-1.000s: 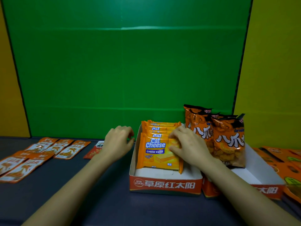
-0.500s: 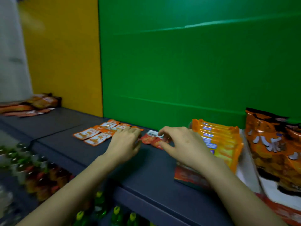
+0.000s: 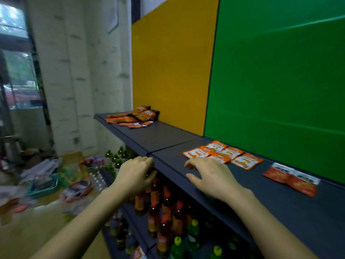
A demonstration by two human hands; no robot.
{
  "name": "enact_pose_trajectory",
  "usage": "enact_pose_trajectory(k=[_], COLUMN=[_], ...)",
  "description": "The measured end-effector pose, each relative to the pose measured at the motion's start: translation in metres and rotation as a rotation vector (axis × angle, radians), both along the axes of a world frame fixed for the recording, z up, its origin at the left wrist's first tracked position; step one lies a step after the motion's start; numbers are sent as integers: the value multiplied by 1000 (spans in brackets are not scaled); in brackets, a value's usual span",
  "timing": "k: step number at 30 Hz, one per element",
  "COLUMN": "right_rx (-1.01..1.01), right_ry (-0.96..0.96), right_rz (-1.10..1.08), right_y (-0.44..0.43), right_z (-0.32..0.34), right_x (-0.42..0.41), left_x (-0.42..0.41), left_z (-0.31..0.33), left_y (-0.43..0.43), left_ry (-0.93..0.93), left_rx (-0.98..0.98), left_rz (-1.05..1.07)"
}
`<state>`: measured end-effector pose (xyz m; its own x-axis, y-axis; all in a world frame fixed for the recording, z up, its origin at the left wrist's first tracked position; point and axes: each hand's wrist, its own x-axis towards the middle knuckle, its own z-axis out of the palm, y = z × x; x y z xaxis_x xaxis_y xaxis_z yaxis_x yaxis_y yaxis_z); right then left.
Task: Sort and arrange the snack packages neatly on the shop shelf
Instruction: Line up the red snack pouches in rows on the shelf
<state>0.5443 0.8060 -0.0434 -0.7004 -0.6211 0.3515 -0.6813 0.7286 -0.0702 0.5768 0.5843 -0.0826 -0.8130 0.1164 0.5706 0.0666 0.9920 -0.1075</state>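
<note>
A dark grey shop shelf point(image 3: 168, 134) runs from far left to near right. Several small orange sachets point(image 3: 222, 154) lie flat near the green back panel. Two red-and-white packets point(image 3: 291, 178) lie further right. A pile of orange snack packages point(image 3: 134, 116) sits at the shelf's far left end. My left hand point(image 3: 134, 174) hovers at the shelf's front edge, fingers loosely curled, holding nothing. My right hand point(image 3: 209, 174) hangs over the shelf with spread, relaxed fingers just in front of the sachets, empty.
Below the shelf stand rows of drink bottles point(image 3: 164, 208) with red, orange and green caps. On the floor at left lie scattered packages and a teal basket point(image 3: 44, 186). Yellow point(image 3: 171, 71) and green point(image 3: 280, 71) panels back the shelf.
The view has swung far left, away from the wafer box and chip bags. Both hands moved left along the shelf, off the red packets, and hold nothing.
</note>
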Motion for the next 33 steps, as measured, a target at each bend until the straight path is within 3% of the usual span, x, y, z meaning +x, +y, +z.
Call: enact_pose_trajectory(k=[8,16,33], right_rx=[-67,-43,118], right_ry=[0,-9,89], right_rz=[16,4,-244], right_y=[-166,-277,-410], right_z=[-8,-1,7], right_x=[-37,-96,-344], left_x=[-10,-57,-304], left_z=[5,13,29], left_y=[-169,-265,-404], left_ry=[23,-1,-56], left_rx=[17,48,112], left_rz=[51,84,-63])
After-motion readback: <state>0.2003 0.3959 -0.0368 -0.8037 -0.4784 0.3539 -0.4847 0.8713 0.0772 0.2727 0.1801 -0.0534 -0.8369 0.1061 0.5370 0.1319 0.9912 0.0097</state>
